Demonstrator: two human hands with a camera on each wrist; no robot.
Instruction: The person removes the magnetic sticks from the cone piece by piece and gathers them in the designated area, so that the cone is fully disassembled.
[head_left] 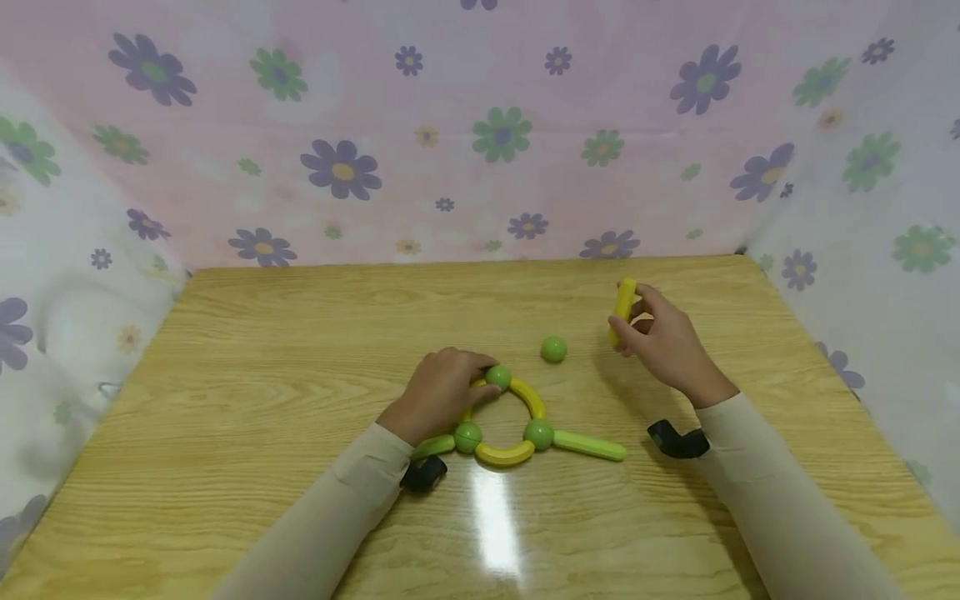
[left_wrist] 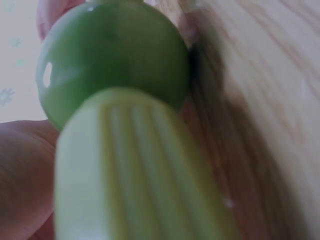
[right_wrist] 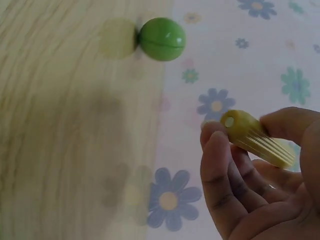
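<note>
My left hand (head_left: 441,392) pinches the green ball (head_left: 498,377) at the top of a ring of curved yellow rods (head_left: 506,455) and green balls. From the ring's lower right ball (head_left: 539,433) a straight light-green rod (head_left: 589,446) sticks out; another light-green rod (head_left: 435,447) runs from the lower left ball (head_left: 468,437) under my left wrist. In the left wrist view a ridged rod (left_wrist: 135,170) meets a green ball (left_wrist: 112,55) up close. Raised above the table, my right hand (head_left: 667,343) holds a short yellow rod (right_wrist: 257,140) between thumb and fingers.
A loose green ball (head_left: 554,349) lies between the ring and my right hand. Black curved pieces (head_left: 678,440) show beside both wrists. Flowered cloth (head_left: 465,167) stands behind and at both sides of the wooden table (head_left: 300,333).
</note>
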